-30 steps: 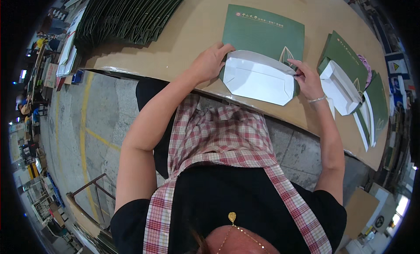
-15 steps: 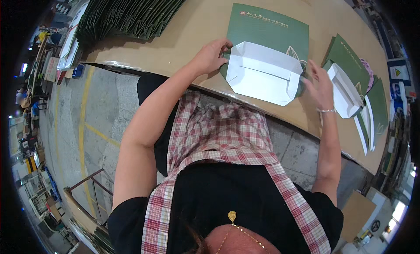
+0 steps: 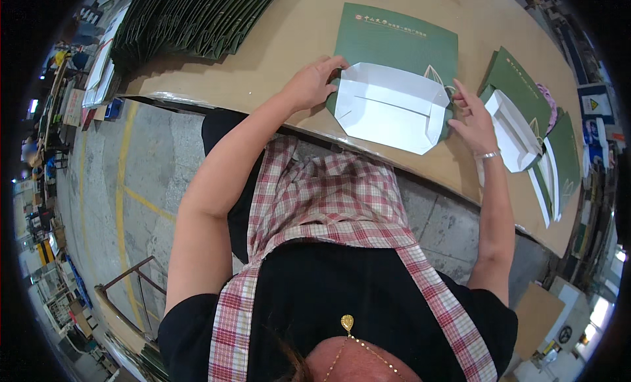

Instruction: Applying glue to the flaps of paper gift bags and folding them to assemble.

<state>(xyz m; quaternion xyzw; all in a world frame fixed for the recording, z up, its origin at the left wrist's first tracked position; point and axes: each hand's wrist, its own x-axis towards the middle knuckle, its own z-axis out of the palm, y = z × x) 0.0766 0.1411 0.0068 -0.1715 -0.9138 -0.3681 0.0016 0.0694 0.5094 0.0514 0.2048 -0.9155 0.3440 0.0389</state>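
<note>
A green paper bag (image 3: 397, 43) lies flat on the brown table, its near end spread into a white, folded-out base (image 3: 388, 112) with a slit across it. My left hand (image 3: 312, 85) is at the left edge of that base, thumb and fingers apart and the fingertips touching the fold. At the opposite edge, my right hand (image 3: 474, 119) has its fingers spread, close beside the white flap. Pale cord handles (image 3: 432, 73) show near the base's far right corner. Whether the right fingertips touch the paper I cannot tell.
To the right lie more green bags (image 3: 522, 86), one with a white base opened out, and a pinkish band (image 3: 547, 104). A long row of folded dark green bags (image 3: 190, 20) stands at the far left. The table's front edge (image 3: 315, 133) runs just before my apron.
The whole view has shifted slightly. My right hand has lifted a little at the bag's right edge, and its fingers are wider apart. My left hand keeps its place at the left edge.
</note>
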